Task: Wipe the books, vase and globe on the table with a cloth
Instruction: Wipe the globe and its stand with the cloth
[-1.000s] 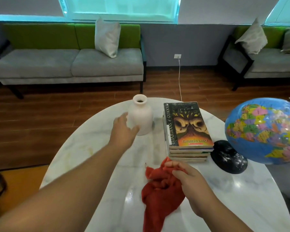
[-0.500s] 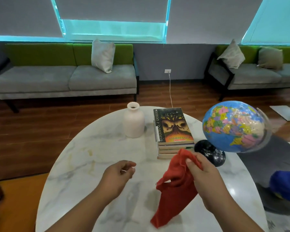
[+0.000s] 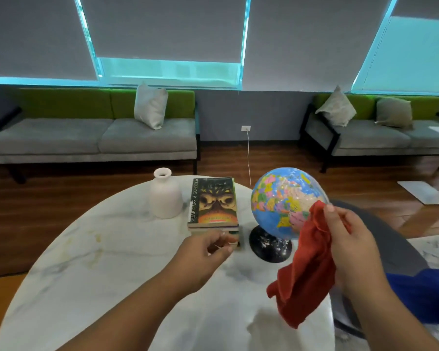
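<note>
One red cloth, poised at the globe.
Right hand pinches the cloth at the globe's right flank; left hand, loosely curled and empty, hangs farther off, left of the globe's base.

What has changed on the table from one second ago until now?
The right hand lifted the red cloth off the table and brought it up to the globe. The left hand left the vase and now hovers by the books, holding nothing. Vase, books and globe stayed in place.
</note>
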The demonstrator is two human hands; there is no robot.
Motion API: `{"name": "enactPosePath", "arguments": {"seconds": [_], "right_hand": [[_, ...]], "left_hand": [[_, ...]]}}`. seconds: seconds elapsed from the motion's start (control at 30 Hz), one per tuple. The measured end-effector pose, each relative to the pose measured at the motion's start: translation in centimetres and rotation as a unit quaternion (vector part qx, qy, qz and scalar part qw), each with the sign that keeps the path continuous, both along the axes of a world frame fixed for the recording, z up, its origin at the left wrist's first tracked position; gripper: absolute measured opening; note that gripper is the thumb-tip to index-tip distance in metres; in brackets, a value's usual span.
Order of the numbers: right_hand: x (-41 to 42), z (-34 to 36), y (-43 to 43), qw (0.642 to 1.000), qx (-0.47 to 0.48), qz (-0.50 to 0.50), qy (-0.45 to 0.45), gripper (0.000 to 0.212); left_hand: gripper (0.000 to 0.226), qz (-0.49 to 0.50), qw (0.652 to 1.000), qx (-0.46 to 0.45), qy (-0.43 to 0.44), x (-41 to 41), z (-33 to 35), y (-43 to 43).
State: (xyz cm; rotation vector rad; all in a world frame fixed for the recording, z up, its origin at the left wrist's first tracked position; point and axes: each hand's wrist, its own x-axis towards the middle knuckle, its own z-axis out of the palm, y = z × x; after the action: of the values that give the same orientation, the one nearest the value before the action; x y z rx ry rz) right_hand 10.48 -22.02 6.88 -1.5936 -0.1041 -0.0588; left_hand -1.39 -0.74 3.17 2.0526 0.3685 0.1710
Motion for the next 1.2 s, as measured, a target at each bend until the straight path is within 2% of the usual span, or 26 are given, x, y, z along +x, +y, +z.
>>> {"name": "enactPosePath", "arguments": {"seconds": [0.1, 0.17, 0.2, 0.27, 0.37, 0.5, 0.67, 0.87, 0.93, 1.03, 1.2], "right_hand": [[4.2, -1.9, -2.5, 0.993, -0.111, -0.049, -0.003, 0.024], [6.8, -3.9, -3.5, 0.978, -0.205, -0.044, 0.004, 0.037], [7.9, -4.8, -4.0, 0.969, -0.245, -0.033, -0.003, 0.036], [9.1, -5.7, -4.2, 0.958, -0.283, -0.017, -0.03, 0.02], [9.8, -5.6, -4.6, 0.951, -0.303, 0.0, -0.063, 0.006], [9.5, -5.4, -4.8, 0.95, -0.297, 0.066, -0.07, 0.016], [5.4, -4.6, -4.0, 0.951, -0.281, 0.106, -0.075, 0.021], [-0.5, -3.5, -1.9, 0.93, -0.314, 0.16, -0.104, 0.017], [-1.8, -3.3, -1.3, 0.919, -0.325, 0.196, -0.104, 0.015], [-3.1, -2.9, -0.8, 0.904, -0.326, 0.262, -0.088, 0.013], [-3.7, -2.0, -1.1, 0.897, -0.255, 0.36, -0.01, 0.01]], "left_hand": [[0.02, 0.019, 1.0, -0.006, 0.004, 0.2, -0.1, -2.3], [0.016, 0.031, 0.999, -0.006, 0.012, 0.1, -0.2, -3.3], [0.015, 0.038, 0.999, -0.002, 0.016, 0.1, -0.2, -3.8], [0.014, 0.052, 0.998, -0.001, 0.017, -0.1, 0.0, -4.2], [0.015, 0.075, 0.997, -0.014, 0.018, -0.1, 0.3, -4.8], [0.015, 0.08, 0.996, -0.004, 0.028, 0.0, 1.0, -5.3], [0.022, 0.085, 0.996, 0.005, -0.018, 1.1, 2.9, -6.6], [0.013, 0.101, 0.988, 0.083, -0.087, 3.0, 5.0, -8.4], [0.022, 0.12, 0.983, 0.108, -0.085, 3.4, 5.4, -8.7], [0.031, 0.14, 0.978, 0.142, -0.066, 3.4, 5.6, -8.7], [0.019, 0.178, 0.969, 0.164, -0.055, 2.0, 4.9, -7.7]]}}
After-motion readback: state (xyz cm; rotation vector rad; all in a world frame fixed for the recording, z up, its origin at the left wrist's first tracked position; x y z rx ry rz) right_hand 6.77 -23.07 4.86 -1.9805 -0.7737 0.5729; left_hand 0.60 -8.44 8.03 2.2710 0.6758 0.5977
